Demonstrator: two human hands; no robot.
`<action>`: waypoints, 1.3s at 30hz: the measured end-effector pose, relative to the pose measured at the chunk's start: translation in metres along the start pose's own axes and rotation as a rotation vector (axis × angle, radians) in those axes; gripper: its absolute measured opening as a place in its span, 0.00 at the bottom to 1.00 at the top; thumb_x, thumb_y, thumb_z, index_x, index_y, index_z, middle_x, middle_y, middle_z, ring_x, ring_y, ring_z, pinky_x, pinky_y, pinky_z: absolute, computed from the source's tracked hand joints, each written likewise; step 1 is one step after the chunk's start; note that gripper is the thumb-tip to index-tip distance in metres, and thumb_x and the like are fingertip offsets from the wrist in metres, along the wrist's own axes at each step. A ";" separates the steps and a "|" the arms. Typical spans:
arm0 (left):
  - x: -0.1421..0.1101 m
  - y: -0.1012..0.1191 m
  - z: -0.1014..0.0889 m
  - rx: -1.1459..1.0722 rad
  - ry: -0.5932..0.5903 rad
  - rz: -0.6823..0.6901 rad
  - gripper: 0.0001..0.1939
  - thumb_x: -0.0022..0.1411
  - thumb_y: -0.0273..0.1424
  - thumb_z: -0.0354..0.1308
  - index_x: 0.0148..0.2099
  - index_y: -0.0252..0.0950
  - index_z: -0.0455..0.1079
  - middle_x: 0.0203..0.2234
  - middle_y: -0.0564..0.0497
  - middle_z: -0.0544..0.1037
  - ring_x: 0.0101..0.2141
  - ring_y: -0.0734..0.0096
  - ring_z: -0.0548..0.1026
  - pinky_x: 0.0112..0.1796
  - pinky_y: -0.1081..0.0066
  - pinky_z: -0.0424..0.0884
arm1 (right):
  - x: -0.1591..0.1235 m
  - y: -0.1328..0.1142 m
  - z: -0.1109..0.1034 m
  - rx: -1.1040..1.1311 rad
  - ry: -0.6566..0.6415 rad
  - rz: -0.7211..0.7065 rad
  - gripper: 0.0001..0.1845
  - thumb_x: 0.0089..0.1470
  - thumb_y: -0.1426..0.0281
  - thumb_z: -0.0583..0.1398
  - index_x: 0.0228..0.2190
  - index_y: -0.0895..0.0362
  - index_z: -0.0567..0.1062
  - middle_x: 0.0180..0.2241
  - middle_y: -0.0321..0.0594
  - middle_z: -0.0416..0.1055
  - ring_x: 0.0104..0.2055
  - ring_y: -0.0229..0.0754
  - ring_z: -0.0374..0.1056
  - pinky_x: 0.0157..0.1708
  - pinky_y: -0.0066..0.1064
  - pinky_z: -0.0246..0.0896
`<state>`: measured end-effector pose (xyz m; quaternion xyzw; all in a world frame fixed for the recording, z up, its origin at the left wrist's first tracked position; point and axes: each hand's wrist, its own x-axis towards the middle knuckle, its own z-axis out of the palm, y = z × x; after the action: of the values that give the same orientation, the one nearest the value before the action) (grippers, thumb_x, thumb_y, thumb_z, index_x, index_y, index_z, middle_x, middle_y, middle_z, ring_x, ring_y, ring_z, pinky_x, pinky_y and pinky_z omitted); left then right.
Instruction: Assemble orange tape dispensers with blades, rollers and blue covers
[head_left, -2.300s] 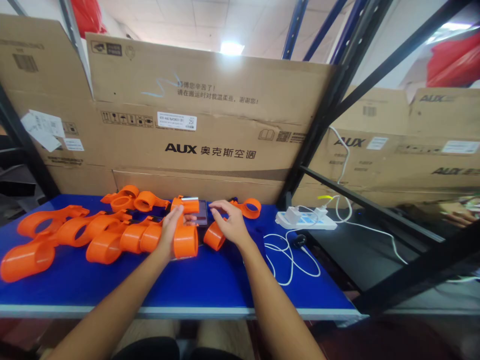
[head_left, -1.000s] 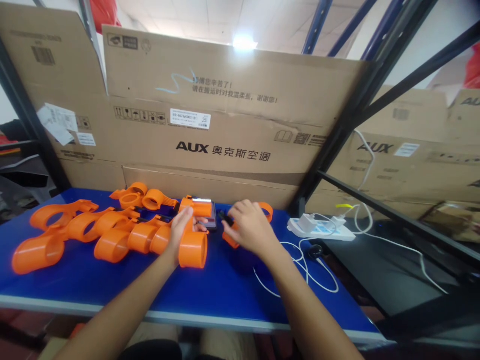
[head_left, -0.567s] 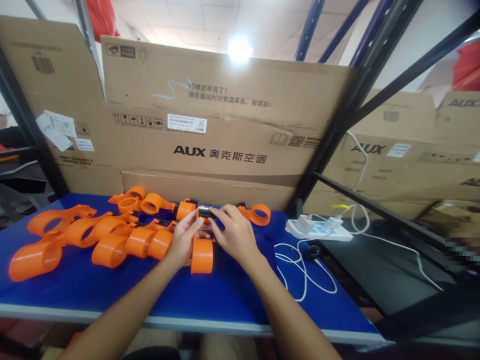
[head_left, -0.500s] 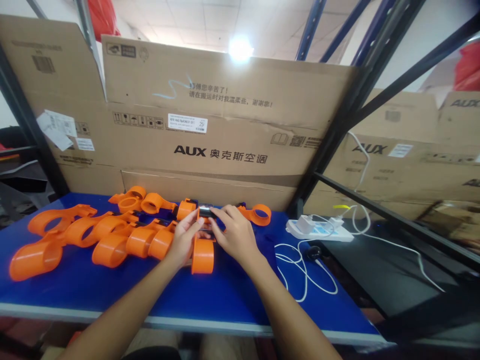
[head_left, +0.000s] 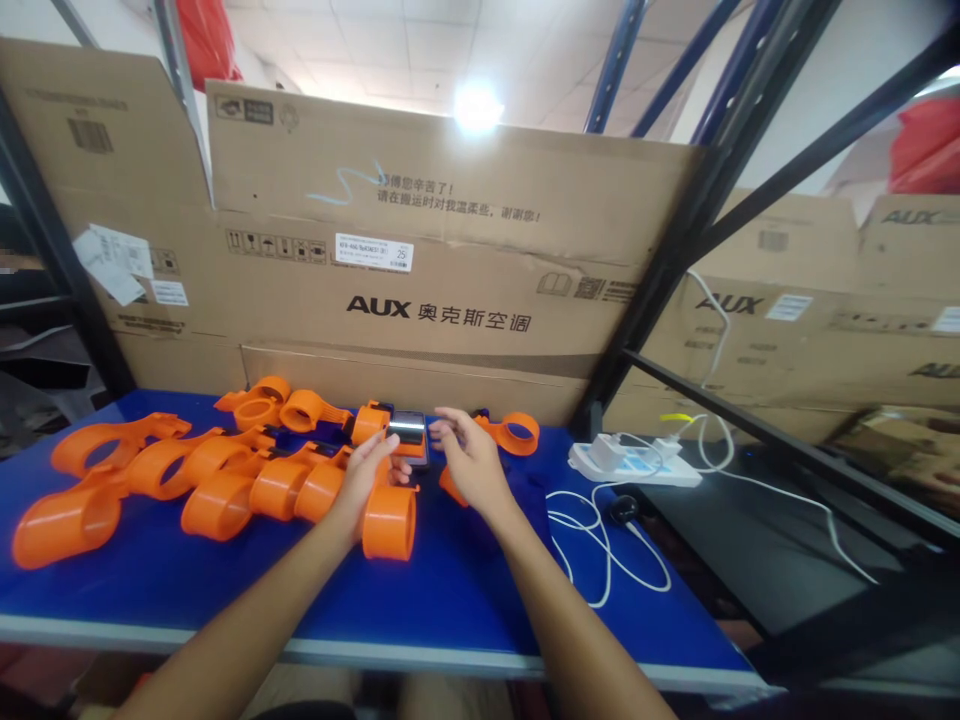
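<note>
My left hand grips an orange plastic tape dispenser, its round hoop toward me and a dark, shiny part at its far end. The thumb lies along the near side of that end. Just to the right, my right hand is raised with its fingers bent and apart, holding nothing and not touching the dispenser. Below its fingers, part of another orange piece shows on the table, mostly hidden by the hand. One more orange dispenser lies beyond it.
Several orange dispensers lie in rows on the left of the blue table. A white power strip with plugs and looped white cable sits at the right. Large cardboard panels stand behind, beside a black metal post.
My right hand has come off the far end of the dispenser and moved slightly right, its fingers opening. The left hand still holds the dispenser, now tilted a little differently, with the dark part uncovered.
</note>
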<state>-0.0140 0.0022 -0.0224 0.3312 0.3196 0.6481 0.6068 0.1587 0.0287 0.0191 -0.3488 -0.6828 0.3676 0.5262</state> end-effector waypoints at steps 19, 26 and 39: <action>0.006 0.003 -0.003 -0.078 0.073 -0.070 0.22 0.59 0.45 0.68 0.47 0.33 0.74 0.21 0.50 0.79 0.18 0.72 0.76 0.22 0.75 0.73 | -0.002 0.022 0.003 0.071 0.116 -0.030 0.20 0.60 0.56 0.62 0.48 0.54 0.78 0.40 0.44 0.80 0.38 0.47 0.78 0.40 0.42 0.79; 0.000 -0.002 0.003 -0.073 0.082 -0.022 0.24 0.59 0.46 0.69 0.49 0.33 0.73 0.22 0.49 0.80 0.20 0.71 0.78 0.23 0.76 0.73 | -0.012 0.022 0.009 -0.058 0.179 -0.119 0.13 0.62 0.60 0.60 0.42 0.54 0.77 0.40 0.44 0.80 0.41 0.47 0.78 0.43 0.40 0.77; -0.003 -0.005 0.008 -0.078 0.041 0.008 0.27 0.56 0.45 0.72 0.50 0.36 0.70 0.22 0.52 0.79 0.21 0.72 0.77 0.26 0.75 0.74 | -0.022 0.022 0.021 -0.153 0.201 -0.196 0.09 0.60 0.62 0.62 0.31 0.54 0.73 0.34 0.42 0.76 0.37 0.45 0.76 0.36 0.35 0.76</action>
<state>-0.0038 -0.0003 -0.0221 0.2951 0.3049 0.6693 0.6099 0.1443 0.0173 -0.0136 -0.3546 -0.6836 0.2248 0.5970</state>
